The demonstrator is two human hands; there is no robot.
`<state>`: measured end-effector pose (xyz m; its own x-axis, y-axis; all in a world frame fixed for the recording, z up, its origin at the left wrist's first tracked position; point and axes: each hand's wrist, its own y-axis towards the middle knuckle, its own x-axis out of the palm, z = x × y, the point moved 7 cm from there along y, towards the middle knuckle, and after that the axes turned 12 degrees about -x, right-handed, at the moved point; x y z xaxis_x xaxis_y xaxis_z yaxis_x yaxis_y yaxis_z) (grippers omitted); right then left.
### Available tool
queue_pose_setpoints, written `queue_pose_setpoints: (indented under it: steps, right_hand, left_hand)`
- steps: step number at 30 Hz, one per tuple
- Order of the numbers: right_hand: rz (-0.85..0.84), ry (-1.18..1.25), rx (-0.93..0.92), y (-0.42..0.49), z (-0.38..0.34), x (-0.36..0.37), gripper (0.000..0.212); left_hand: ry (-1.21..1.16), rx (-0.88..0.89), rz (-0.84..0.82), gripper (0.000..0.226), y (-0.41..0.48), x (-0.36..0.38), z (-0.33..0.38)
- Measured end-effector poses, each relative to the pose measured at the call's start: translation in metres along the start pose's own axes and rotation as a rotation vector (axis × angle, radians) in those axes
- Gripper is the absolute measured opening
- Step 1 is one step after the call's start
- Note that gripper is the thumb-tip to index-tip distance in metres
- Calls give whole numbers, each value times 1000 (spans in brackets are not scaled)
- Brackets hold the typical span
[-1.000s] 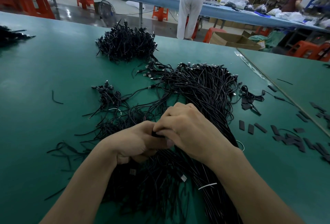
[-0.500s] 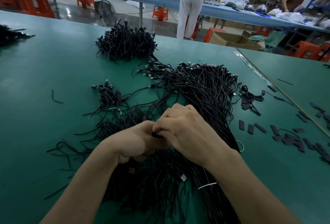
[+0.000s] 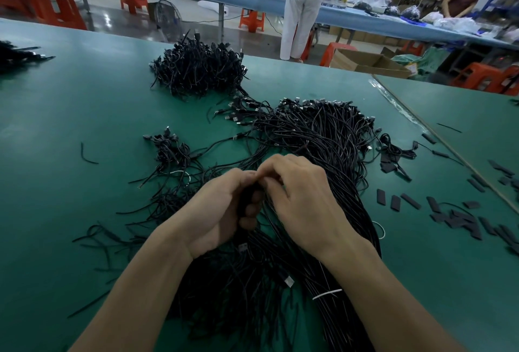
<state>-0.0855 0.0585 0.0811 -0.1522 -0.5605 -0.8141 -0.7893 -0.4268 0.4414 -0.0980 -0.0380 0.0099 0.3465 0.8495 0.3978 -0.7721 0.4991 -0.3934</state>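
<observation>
A big heap of loose black cables spreads over the green table in front of me. My left hand is curled round a small black bundle of cable held above the heap. My right hand meets it from the right, its fingertips pinching the top of that same bundle. The pinched spot is mostly hidden by my fingers.
A tidy pile of coiled cables lies further back. A small coiled clump lies to the left. Short black sleeve pieces are scattered at the right. Two people stand at a far blue table; orange stools and a cardboard box stand behind.
My hands have drawn slightly apart and tilted; the left hand now shows the black bundle in its curled fingers, and the right fingertips have moved to its top.
</observation>
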Motion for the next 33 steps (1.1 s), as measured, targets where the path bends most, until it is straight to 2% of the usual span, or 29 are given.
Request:
queue_pose_setpoints:
  steps: [2,4,8,14,17,20,23,24,27,30,33]
  right_hand:
    - [68,24,42,-1,2,0,12]
    - [133,35,90,-1,4,0,10]
    - [238,-2,136,-4,5,-2,7]
    - [235,-135,108,-5,3,0,13]
    - [205,-9,146,-7,5,6,9]
    - [162,183,178,-7,8,15,11]
    - [184,464,261,-8,16,18,17]
    - [184,522,283,-8,18,19,18]
    - [178,521,262,-7,18,18,14]
    - [213,499,224,-5,17,13,21]
    - [222,372,169,-3,15,7,13]
  left_hand:
    - [-43,48,51,21,1,-1,2]
    - [24,135,122,23,1,-1,6]
    - [107,266,145,24,-3,5,12]
    - [227,365,257,22,-7,-4,20]
    - [243,417,357,27,-12,-10,25]
    - [338,552,487,33,-21,-14,34]
    - [638,708,820,53,-40,-19,47]
    - [696,746,874,56,-44,-17,49]
    - [665,787,774,54,-45,-14,51]
    - [557,757,658,37,-41,-11,51]
    - [462,760,601,22,-41,-10,50]
